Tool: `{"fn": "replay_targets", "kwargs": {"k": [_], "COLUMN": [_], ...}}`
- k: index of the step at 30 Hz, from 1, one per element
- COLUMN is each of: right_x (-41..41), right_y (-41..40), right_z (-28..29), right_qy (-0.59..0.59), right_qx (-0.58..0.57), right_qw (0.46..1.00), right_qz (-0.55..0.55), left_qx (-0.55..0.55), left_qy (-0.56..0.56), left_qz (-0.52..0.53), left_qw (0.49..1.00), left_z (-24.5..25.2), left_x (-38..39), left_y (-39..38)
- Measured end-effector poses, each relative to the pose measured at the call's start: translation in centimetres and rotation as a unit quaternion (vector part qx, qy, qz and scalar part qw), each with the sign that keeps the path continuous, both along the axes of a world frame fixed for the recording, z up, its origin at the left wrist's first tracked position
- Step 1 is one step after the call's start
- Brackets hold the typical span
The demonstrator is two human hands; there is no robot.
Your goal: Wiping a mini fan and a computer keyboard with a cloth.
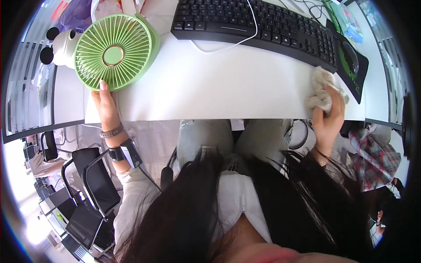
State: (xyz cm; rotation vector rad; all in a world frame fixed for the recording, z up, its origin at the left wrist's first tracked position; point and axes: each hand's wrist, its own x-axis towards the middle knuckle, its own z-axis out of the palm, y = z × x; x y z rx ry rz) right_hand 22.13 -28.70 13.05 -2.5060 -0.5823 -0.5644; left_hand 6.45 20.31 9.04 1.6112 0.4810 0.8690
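Note:
At the left of the white desk point(210, 88), my left hand point(107, 103) grips the lower rim of a round green desk fan point(138, 62), thumb on its grille. The fan's blades cannot be made out behind the slats. My right hand point(330, 113) holds a crumpled off-white cloth point(320, 87) near the desk's front edge at the right. That cloth lies just below the right end of a black keyboard point(230, 28), close to the mouse pad.
A black mouse point(348, 57) rests on a dark mouse pad point(360, 72). Across the keyboard runs a white cable point(245, 41). Behind the fan stand a white figurine with black round parts point(62, 47) and a purple plastic bag point(74, 16). A black office chair point(95, 180) is at lower left.

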Motion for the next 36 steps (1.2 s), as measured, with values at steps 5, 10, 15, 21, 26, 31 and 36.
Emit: {"fn": "replay_targets", "kwargs": {"k": [5,10,15,21,26,31,36], "right_x": [-2.7,-5.0,-5.5,-3.6,-0.4,1.0,2.7], "right_y": [4.2,10.5,15.5,12.7,1.5,-10.0,-11.1], "right_z": [-0.6,-0.5,-0.5,-0.4,-0.4,-0.9,-0.7], "right_qy": [0.003,0.017,0.018,0.002,0.002,-0.055,-0.043], "right_qx": [-0.053,-0.046,-0.033,-0.012,-0.023,-0.044,-0.085], "right_qw": [0.989,0.967,0.93,0.923,0.971,0.997,0.994], "right_qz": [0.137,0.248,0.365,0.385,0.24,-0.035,-0.053], "left_qx": [-0.015,0.001,0.015,-0.013,-0.03,-0.051,-0.065], "left_qy": [0.009,0.014,0.039,-0.029,-0.031,-0.016,-0.009], "left_qz": [0.007,0.014,0.015,-0.037,-0.016,-0.021,-0.017], "left_qw": [1.0,1.0,0.999,0.999,0.999,0.998,0.998], "left_z": [0.4,0.3,0.5,-0.5,-0.3,-0.8,0.1], "left_x": [-0.1,0.2,0.0,0.9,1.1,1.2,0.3], "left_y": [-0.8,-1.0,-1.0,-0.2,-0.6,0.4,-1.2]}}
